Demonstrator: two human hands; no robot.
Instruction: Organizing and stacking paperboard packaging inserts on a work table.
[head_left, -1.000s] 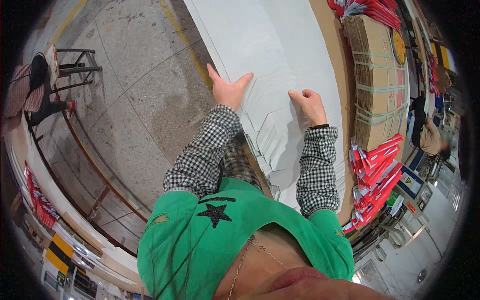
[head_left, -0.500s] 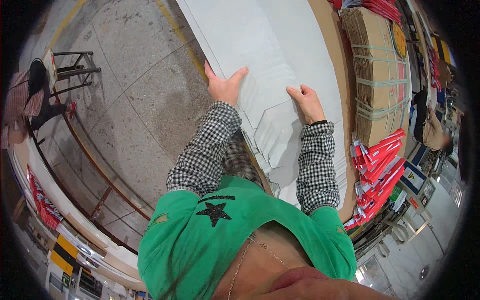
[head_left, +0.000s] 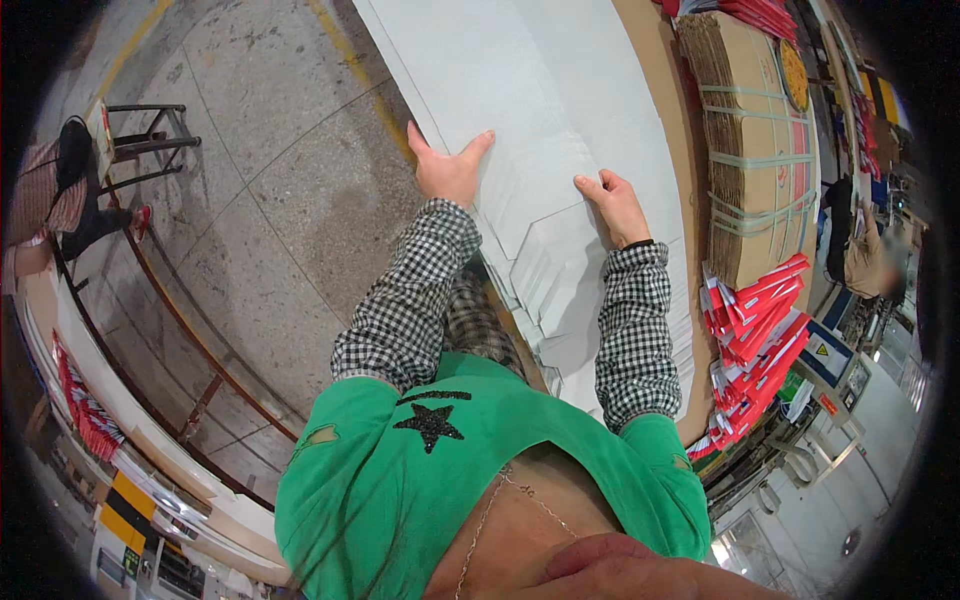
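Observation:
A long stack of thin white sheets (head_left: 520, 80) runs away from me, its sheets overlapping in steps near my body. My left hand (head_left: 450, 175) lies at the stack's left edge, thumb over the top and one finger stretched along the side, spread wide apart. Its other fingers are hidden. Right of it, my right hand (head_left: 618, 208) rests on the white sheets with thumb and forefinger close together and the other fingers curled, at the corner of a smaller overlapping white piece (head_left: 560, 255). How much of the sheets it pinches is partly hidden.
To the right stand a strapped bundle of brown cardboard (head_left: 755, 150) and a fanned pile of red-and-white packets (head_left: 750, 350). Left, on the concrete floor (head_left: 290, 150), is a dark metal stool (head_left: 150, 140) near a seated person (head_left: 60, 190). Another person (head_left: 865, 250) is at far right.
Both hands keep nearly the same place and pose on the white sheets. Only a very slight shift of the view shows.

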